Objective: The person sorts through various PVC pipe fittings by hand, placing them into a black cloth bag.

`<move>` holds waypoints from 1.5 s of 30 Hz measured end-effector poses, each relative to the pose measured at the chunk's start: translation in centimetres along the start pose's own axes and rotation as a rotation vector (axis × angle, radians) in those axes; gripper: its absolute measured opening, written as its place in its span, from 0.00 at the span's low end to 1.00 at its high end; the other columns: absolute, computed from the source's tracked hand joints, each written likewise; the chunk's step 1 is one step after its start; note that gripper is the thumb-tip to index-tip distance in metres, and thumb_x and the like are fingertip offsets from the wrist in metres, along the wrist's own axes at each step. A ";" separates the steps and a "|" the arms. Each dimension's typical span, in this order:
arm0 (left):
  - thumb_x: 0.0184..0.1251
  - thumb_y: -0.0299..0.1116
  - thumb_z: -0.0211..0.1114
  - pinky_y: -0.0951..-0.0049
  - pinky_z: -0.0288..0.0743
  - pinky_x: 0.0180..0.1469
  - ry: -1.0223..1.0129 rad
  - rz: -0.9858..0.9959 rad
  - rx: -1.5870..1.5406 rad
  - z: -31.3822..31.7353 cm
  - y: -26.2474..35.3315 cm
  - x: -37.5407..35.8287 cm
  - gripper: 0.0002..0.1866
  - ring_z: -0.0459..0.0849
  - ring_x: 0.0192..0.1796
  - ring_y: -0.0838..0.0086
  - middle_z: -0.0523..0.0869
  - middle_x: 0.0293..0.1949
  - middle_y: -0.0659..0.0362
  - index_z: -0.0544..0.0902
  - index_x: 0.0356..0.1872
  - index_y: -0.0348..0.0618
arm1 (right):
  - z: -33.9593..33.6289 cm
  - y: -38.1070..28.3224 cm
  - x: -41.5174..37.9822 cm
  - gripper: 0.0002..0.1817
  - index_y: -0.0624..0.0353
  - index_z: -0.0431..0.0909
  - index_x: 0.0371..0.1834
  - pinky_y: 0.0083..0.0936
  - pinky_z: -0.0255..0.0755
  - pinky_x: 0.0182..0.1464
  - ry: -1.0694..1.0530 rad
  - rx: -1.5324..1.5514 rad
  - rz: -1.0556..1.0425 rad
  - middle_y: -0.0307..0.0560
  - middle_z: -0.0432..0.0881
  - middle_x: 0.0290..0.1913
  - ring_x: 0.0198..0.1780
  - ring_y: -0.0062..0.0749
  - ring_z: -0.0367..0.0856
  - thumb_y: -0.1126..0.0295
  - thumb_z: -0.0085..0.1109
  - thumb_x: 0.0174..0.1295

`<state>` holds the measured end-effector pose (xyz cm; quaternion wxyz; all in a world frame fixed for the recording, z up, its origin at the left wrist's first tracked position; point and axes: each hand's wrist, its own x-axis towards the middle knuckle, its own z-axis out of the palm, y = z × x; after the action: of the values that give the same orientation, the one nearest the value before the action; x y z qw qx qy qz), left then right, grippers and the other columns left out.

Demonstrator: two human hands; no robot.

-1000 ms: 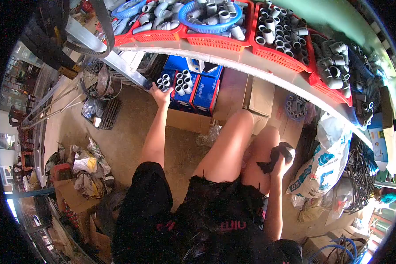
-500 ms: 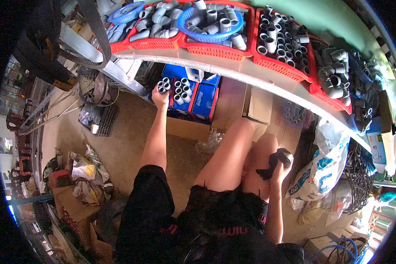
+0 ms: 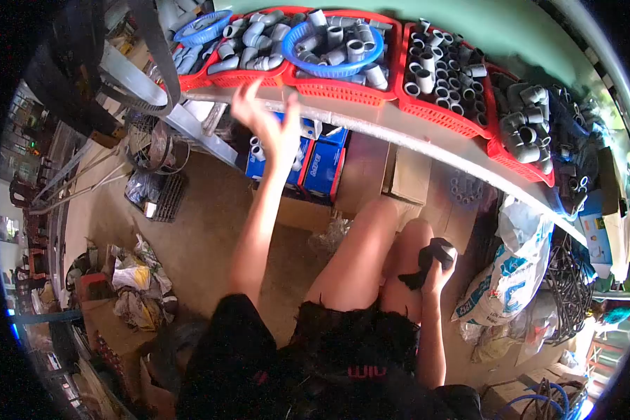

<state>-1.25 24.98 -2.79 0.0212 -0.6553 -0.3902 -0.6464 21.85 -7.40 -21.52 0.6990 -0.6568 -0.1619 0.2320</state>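
My left hand [image 3: 267,124] is raised at the shelf edge with its fingers spread and nothing in them. It is below a red basket [image 3: 248,78] of grey pipe elbows and in front of blue boxes [image 3: 322,168] under the shelf. Some grey pipe fittings [image 3: 257,148] lie on these boxes, partly hidden by my hand and wrist. My right hand [image 3: 437,274] is closed around a black cloth [image 3: 421,266] above my right knee. Whether something else is inside the cloth I cannot make out.
More red baskets [image 3: 441,117] of grey fittings line the shelf, one with a blue basket [image 3: 332,68] on top. A cardboard box [image 3: 411,175] stands below. A white sack [image 3: 507,280] is at the right. Crumpled bags [image 3: 141,280] and a black crate [image 3: 166,197] lie at the left.
My left hand has let go of the cluster of fittings at the blue boxes and moved up to the shelf edge, opening. My right hand still holds the cloth, shifted slightly left and down.
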 end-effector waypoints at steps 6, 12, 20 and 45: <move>0.48 0.33 0.66 0.71 0.70 0.46 -0.612 0.106 -0.095 10.2 0.8 8.2 0.24 0.77 0.38 0.66 0.77 0.40 0.53 0.73 0.50 0.41 | 0.1 -2.2 -0.4 0.20 0.65 0.65 0.49 0.22 0.64 0.49 0.016 0.022 -0.010 0.44 0.72 0.42 0.43 0.27 0.70 0.80 0.51 0.50; 0.40 0.32 0.64 0.68 0.62 0.57 -1.170 0.260 0.074 12.2 2.5 11.1 0.29 0.68 0.54 0.61 0.72 0.47 0.49 0.74 0.52 0.47 | -1.1 -2.8 -0.6 0.15 0.63 0.68 0.44 0.21 0.65 0.45 0.016 0.078 -0.118 0.42 0.72 0.39 0.41 0.26 0.70 0.78 0.50 0.51; 0.47 0.25 0.64 0.72 0.74 0.42 -1.092 -0.046 -0.191 10.3 1.3 10.8 0.22 0.80 0.41 0.68 0.81 0.38 0.51 0.76 0.48 0.46 | -0.6 -2.9 -0.9 0.14 0.62 0.69 0.44 0.20 0.65 0.44 0.046 0.165 -0.022 0.41 0.72 0.38 0.40 0.24 0.70 0.78 0.51 0.52; 0.55 0.24 0.63 0.86 0.64 0.33 -0.557 -0.965 -0.948 -15.4 25.7 -13.8 0.08 0.69 0.28 0.87 0.73 0.26 0.66 0.74 0.34 0.36 | 4.8 -17.0 -12.8 0.18 0.65 0.71 0.39 0.33 0.70 0.42 -0.301 0.032 -0.764 0.58 0.73 0.39 0.38 0.44 0.75 0.70 0.56 0.43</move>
<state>1.72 -7.74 0.08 -0.6518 -0.4895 -0.3048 -0.4926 10.41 -10.75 -3.22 0.7135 -0.4973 -0.4908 0.0518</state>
